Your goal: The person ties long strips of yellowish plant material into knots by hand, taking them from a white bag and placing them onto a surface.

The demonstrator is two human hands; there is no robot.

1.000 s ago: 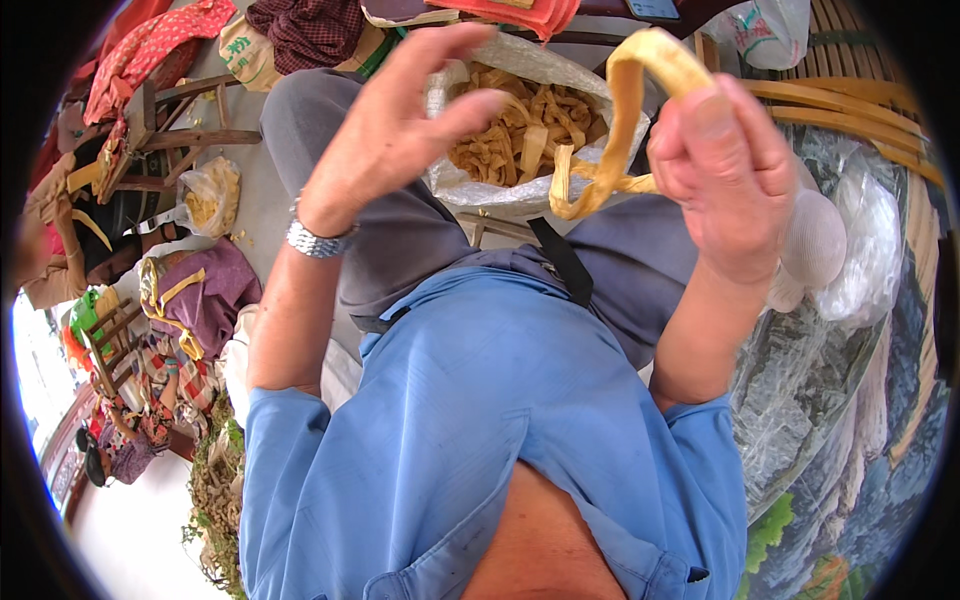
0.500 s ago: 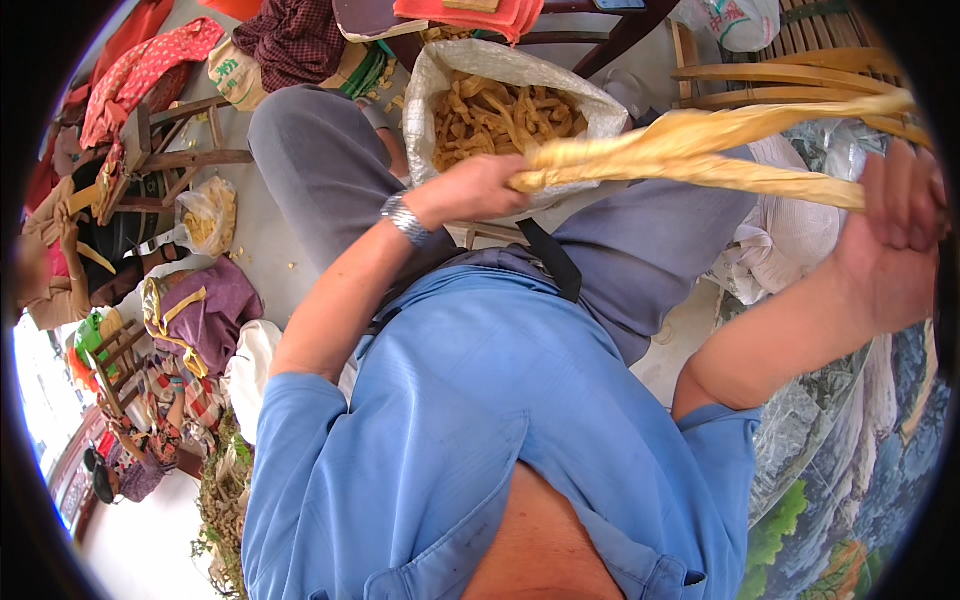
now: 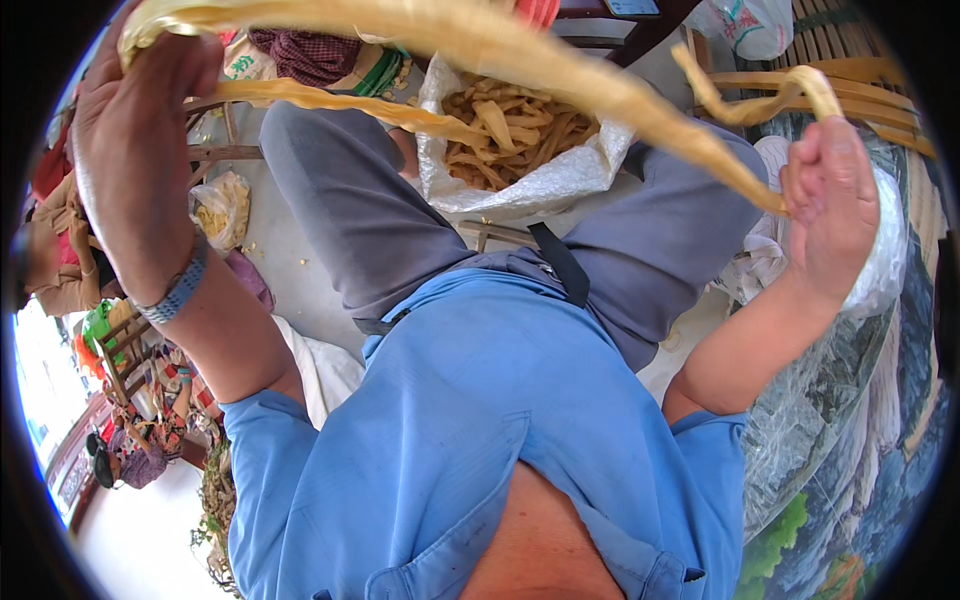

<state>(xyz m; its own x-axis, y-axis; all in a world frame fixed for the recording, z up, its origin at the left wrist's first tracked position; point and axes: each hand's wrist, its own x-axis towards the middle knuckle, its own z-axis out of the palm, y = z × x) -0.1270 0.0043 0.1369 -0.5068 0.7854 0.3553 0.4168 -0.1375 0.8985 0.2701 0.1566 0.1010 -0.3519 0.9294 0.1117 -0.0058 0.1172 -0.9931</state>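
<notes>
A long, limp, tan-yellow strip (image 3: 480, 50) stretches across the upper part of the head view, blurred by motion. My left hand (image 3: 145, 130), with a watch (image 3: 180, 285) on its wrist, is raised at the far left and closed on one end of it. At the right my right hand (image 3: 835, 200) grips the other end, a curled piece sticking up past its fingers. A narrower length (image 3: 340, 103) hangs from the left hand toward the sack. Between my knees stands an open white woven sack (image 3: 500, 197), holding many similar tan strips (image 3: 515, 120).
Wooden slats (image 3: 850, 95) and a clear plastic bag (image 3: 750, 25) lie at the upper right. Clear plastic sheeting (image 3: 800, 440) covers a patterned cloth at my right. At the left are a wooden stool (image 3: 220, 152), a bag of pale pieces (image 3: 222, 205) and other people seated.
My left hand has moved from over the sack out to the far left and up, drawing the strip wide. My right hand has come slightly inward.
</notes>
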